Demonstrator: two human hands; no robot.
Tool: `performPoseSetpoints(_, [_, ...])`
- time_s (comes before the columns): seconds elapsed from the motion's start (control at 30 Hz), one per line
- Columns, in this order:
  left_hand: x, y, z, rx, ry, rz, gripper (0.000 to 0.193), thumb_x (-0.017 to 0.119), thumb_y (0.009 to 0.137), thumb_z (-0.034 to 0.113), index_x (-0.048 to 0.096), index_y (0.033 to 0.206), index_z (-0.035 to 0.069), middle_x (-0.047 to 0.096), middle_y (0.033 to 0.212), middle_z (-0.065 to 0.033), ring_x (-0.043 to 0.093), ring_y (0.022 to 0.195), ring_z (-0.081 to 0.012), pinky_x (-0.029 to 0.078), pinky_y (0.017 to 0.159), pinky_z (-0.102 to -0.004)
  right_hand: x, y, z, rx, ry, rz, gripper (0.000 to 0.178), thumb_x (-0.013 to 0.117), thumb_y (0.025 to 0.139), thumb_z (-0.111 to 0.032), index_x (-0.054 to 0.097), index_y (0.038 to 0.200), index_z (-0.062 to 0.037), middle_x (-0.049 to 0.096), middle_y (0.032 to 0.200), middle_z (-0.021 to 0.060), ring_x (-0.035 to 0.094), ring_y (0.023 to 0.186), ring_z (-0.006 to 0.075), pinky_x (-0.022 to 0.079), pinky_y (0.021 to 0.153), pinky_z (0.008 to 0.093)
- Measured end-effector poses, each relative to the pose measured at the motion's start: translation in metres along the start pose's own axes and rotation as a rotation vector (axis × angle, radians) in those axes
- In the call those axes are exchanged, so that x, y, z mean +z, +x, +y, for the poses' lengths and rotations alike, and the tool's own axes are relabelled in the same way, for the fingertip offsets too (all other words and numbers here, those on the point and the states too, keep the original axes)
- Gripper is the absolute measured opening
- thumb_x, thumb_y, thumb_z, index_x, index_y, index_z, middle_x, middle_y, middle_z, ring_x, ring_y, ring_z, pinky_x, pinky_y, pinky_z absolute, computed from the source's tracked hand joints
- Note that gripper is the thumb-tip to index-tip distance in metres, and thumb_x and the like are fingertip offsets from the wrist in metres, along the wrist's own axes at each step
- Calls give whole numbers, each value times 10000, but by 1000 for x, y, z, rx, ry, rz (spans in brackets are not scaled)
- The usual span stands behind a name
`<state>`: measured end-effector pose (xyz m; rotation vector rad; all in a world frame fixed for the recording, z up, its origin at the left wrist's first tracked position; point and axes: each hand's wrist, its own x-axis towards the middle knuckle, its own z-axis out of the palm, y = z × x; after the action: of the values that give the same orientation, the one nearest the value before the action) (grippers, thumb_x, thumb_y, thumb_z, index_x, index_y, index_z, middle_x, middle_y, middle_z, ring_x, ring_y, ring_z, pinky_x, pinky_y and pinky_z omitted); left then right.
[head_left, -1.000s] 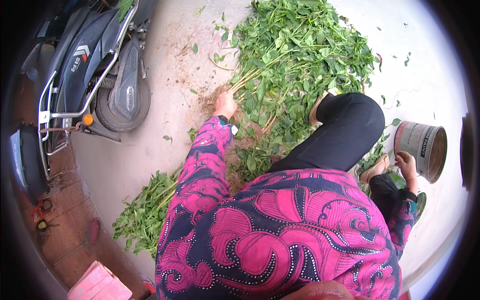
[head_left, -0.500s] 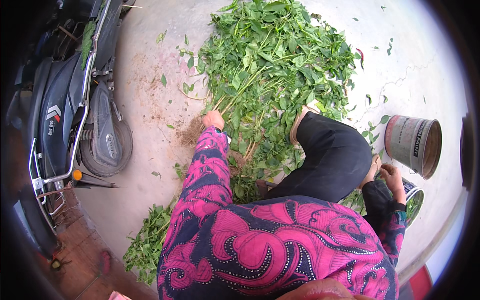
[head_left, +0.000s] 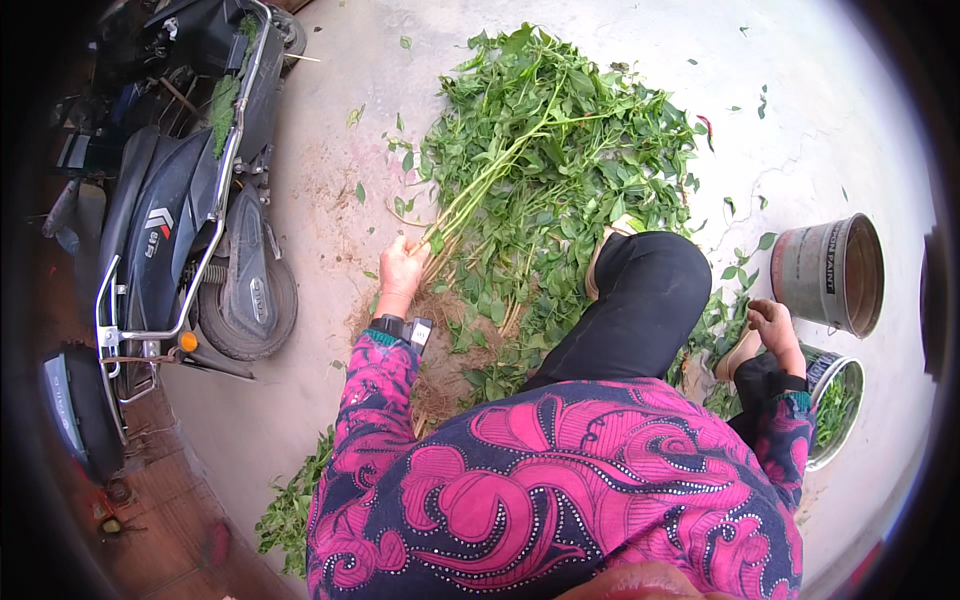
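My left hand (head_left: 402,270) is closed round the stem ends of a leafy green pepper plant (head_left: 480,190). The plant's long stems slant away to the right, over the near-left side of a large leafy heap (head_left: 570,140). Roots and dry soil lie below the hand. My right hand (head_left: 772,325) hovers beside my right shoe, close to the two buckets; its fingers are curled together, and what they hold, if anything, I cannot make out. A bucket with green pickings (head_left: 832,405) stands just beyond that wrist.
A paint bucket (head_left: 815,270) lies on its side at the right. A red chili (head_left: 707,132) and loose leaves dot the concrete floor. On the left stands a dark motorbike (head_left: 160,240) with metal guard bars. More leafy plants (head_left: 292,515) lie at the near left.
My left hand has drawn back toward me and left, pulling the plant's stems up from the heap. My right hand has shifted slightly away from me. The whole view has shifted a little.
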<state>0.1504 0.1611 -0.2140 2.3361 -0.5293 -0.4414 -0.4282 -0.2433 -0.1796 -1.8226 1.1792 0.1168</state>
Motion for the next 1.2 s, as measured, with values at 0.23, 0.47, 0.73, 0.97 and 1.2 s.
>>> performPoseSetpoints(0.23, [-124,-19,83,76,-357,51,166,728,800,51,567,766,38,579,649,3,486,527,-42,385,476,-204,-5,0,-18,-101,-49,48,253,625,845,-62,633,1034,106,694,862,191,663,705,205,516,661,316])
performPoseSetpoints(0.47, [-140,-31,67,56,-138,187,192,737,796,86,565,741,23,585,637,-15,515,542,-67,407,499,-223,-2,9,-15,-96,-36,26,249,633,840,-81,644,1021,88,684,881,233,681,773,251,521,713,328])
performPoseSetpoints(0.73, [113,-86,-58,74,498,-248,266,621,859,357,540,922,112,659,839,-178,626,834,-411,484,710,-508,4,-5,-2,-15,-7,18,255,629,843,-71,639,1045,84,697,871,175,671,755,229,517,698,328])
performPoseSetpoints(0.97, [144,-10,-74,-167,491,-349,259,633,806,206,626,1022,62,641,1074,-193,603,1040,-368,481,876,-449,5,-8,12,109,38,-38,226,611,872,-64,629,1034,93,669,801,116,620,661,148,497,621,283])
performPoseSetpoints(1.2, [186,105,-44,-257,531,-486,580,690,774,270,435,1257,76,589,1218,-212,562,1148,-360,454,944,-472,16,7,15,186,24,-82,218,607,881,-51,625,1041,96,663,804,103,608,667,141,497,636,279])
